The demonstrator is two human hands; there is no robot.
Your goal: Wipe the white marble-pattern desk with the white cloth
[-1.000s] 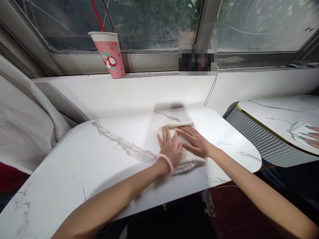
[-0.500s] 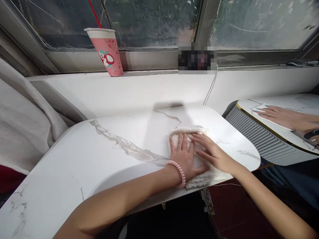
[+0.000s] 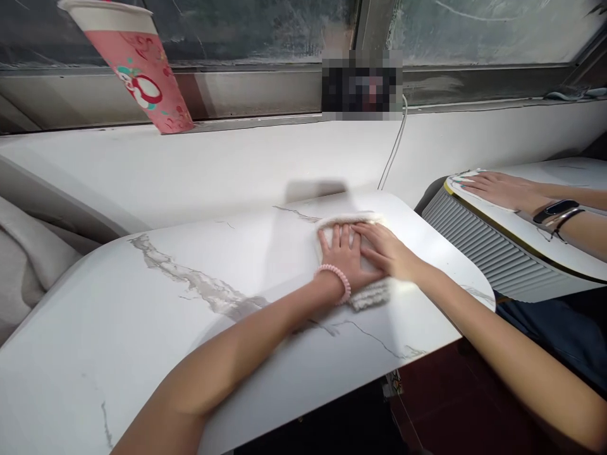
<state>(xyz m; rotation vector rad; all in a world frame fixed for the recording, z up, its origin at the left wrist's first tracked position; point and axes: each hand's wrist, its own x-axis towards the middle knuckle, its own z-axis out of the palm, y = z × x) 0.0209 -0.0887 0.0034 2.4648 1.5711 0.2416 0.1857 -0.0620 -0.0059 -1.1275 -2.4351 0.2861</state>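
Observation:
A white fluffy cloth [image 3: 372, 296] lies flat on the white marble-patterned tabletop [image 3: 227, 253], towards its right end. My left hand [image 3: 342, 256], with a pink coiled band at the wrist, presses on the cloth with fingers spread. Beside it my right hand [image 3: 384, 249] rests on the cloth's right part, fingers stretched out flat and close to the left hand's fingers and thumb. Much of the cloth is hidden under both hands.
A pink paper cup [image 3: 142, 82] stands on the window ledge at upper left, near a blurred-out dark object [image 3: 362, 85] with a white cable [image 3: 393, 151]. On the right, another person's hands [image 3: 502, 188] rest on a second table [image 3: 564, 262] with ribbed sides. Grey fabric [image 3: 28, 246] hangs at left.
Both my hands and the cloth have slid away from the table's front edge towards the wall. The view has shifted closer. The other person's hands have also moved towards the wall.

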